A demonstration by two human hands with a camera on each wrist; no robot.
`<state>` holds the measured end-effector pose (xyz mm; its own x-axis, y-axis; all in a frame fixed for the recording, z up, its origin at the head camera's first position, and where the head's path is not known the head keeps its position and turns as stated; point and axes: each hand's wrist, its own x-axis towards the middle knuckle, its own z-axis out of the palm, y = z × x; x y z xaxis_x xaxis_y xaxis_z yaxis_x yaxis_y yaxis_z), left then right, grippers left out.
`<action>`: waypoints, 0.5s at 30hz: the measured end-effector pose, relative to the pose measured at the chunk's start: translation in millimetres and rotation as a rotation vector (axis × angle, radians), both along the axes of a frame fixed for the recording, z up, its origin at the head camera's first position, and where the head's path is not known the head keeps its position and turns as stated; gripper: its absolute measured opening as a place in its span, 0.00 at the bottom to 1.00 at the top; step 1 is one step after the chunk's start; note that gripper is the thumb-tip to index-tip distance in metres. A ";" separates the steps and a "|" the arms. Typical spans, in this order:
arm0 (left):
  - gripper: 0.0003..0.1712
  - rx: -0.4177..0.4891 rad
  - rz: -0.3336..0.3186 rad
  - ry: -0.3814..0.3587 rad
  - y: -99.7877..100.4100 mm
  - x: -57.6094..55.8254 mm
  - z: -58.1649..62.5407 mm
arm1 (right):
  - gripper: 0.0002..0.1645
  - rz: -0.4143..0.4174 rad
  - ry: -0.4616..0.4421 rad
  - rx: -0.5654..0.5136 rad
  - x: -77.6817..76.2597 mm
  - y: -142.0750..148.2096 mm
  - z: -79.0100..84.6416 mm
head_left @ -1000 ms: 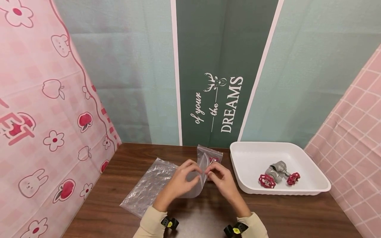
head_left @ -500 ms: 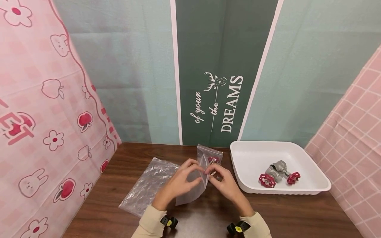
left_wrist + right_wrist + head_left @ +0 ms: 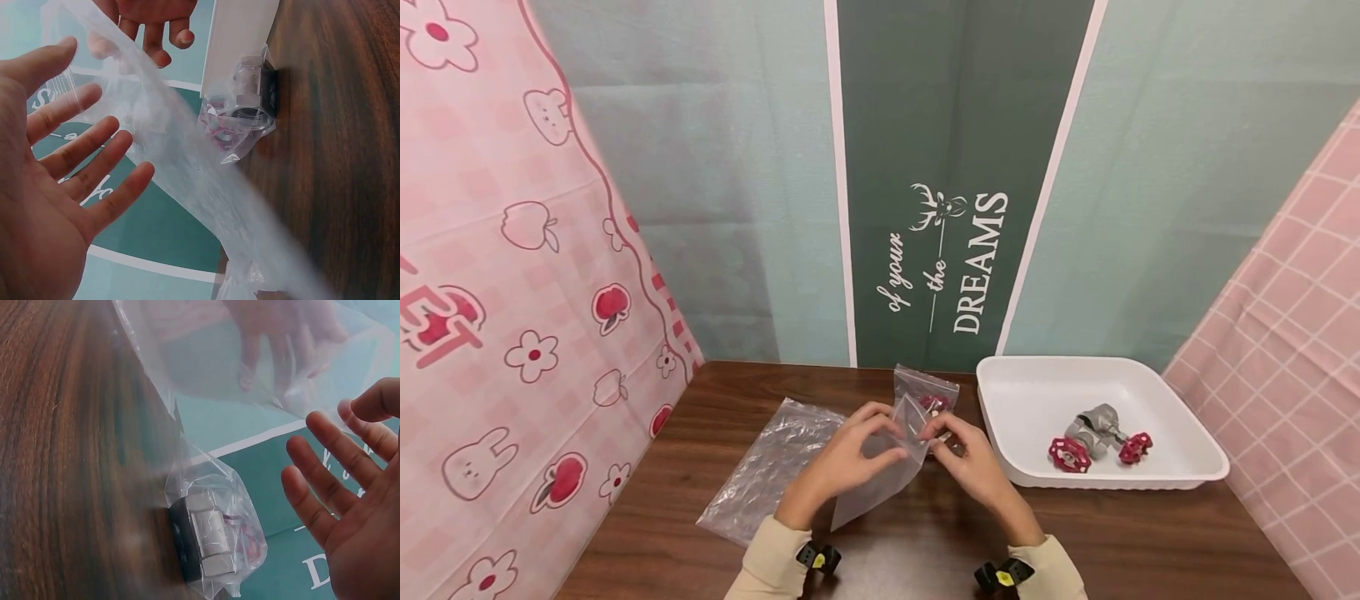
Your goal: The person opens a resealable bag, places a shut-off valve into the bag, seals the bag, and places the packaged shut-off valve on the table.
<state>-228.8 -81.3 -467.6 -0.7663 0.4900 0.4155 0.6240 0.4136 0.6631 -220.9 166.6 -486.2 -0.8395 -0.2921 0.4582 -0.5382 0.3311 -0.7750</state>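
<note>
Both hands are at a clear plastic bag raised over the table. My right hand pinches its edge between thumb and index finger. My left hand touches the bag's other side; in the left wrist view its thumb and spread fingers stand apart with film beside them. Just behind the hands sits a small zip bag with a red handwheel and a metal valve body inside. To the left, a larger clear bag lies flat, partly under the left forearm.
At the right is a white tray with grey metal valves and red handwheels in it. The wooden table meets a green backdrop cloth, with pink cloths on both sides.
The raised bag's lower corner has swung left and toward the body, and its film now spreads wider between the hands. Both hands stay nearly in place.
</note>
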 end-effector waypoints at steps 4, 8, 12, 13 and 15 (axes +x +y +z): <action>0.10 0.024 0.022 0.007 -1.3 1.0 0.8 | 0.10 -0.030 0.001 0.024 -0.3 1.7 -0.3; 0.10 0.067 0.046 0.028 -2.8 1.2 0.8 | 0.11 -0.072 0.016 0.057 -0.2 3.9 -0.7; 0.11 0.110 0.047 0.025 -5.1 -0.1 -1.0 | 0.13 -0.093 0.050 0.069 -0.6 6.2 -2.1; 0.11 0.118 0.045 0.023 -5.5 -0.3 -1.4 | 0.13 -0.094 0.054 0.067 -0.9 6.7 -2.8; 0.11 0.128 0.044 0.028 -6.1 -0.6 -2.3 | 0.13 -0.097 0.054 0.070 -1.1 7.4 -2.9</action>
